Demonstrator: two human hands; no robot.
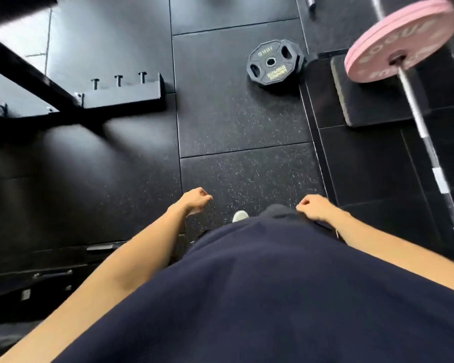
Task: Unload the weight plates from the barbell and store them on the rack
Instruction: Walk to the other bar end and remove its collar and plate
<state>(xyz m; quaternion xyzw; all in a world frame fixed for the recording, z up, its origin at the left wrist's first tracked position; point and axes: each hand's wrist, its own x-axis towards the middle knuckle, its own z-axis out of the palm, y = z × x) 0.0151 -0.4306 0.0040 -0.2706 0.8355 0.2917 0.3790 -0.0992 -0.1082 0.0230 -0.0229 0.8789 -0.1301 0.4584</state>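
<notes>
while pink plates (401,40) sit on barbell (419,119), black plate (274,62) on floor (233,127)

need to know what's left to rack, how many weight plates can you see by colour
black plate: 1, lying off the barbell
pink plates: at least 2, loaded on the barbell; the rim seams are too blurred to count for sure
total: at least 3

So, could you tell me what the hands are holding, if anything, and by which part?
Nothing is held: the left hand and right hand both hang empty, fingers loosely curled.
</notes>
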